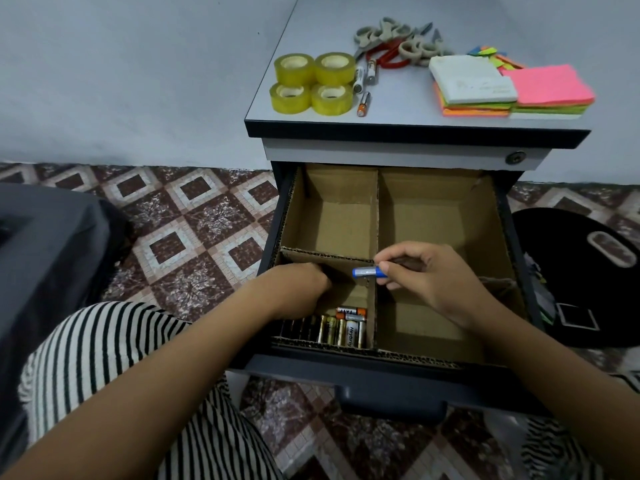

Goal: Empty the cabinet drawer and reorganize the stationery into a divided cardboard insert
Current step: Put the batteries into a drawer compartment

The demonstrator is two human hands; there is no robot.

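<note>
Right, cabinet (415, 135) sits far right in scene, top loaded w/ stationery: sticky notes (512, 88) at right, scissors (391, 39) at far edge, four tape rolls (313, 83) at left, a few loose batteries (360, 79) just beside the tape. Drawer (391, 382) is pulled out toward the person, w/ cardboard insert (436, 209) seated inside and split into compartments. Near-left compartment holds batteries (339, 327) lying side by side against its near wall.

L hand (298, 285) reaches down into that near-left compartment. Its fingers are curled under and hidden, so can't tell if they hold anything. R hand (426, 271) hovers over the centre divider, thumb + fingertips pinched on blue battery (369, 271). Battery is held level, tip pointing left, above the near-left compartment.

Step in hand, as I read it: add blue battery to the row.
- Lower it parallel w/ the others.
- Set it into the free space at the far side of the row, don't drop it. A drop would prob roll it or knock the row.
- Use L hand to steady the row, or move it out of the way.
- Keep clear of the divider edge. Card looks thin and may flex.
</note>
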